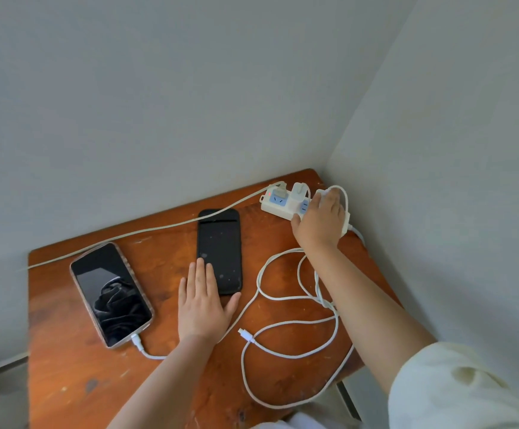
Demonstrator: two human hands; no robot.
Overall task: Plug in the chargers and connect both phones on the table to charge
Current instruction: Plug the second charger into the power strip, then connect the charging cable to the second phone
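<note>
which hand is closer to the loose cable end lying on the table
Left. The left hand lies flat on the table just left of the loose cable end, close beside it. The right hand is far back at the power strip, well away.

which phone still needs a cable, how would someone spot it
On the wooden table, two phones lie left of the white power strip. It is the plain black phone under the left hand's fingertips, nothing in its port; the pink-edged phone already has a cable.
</note>
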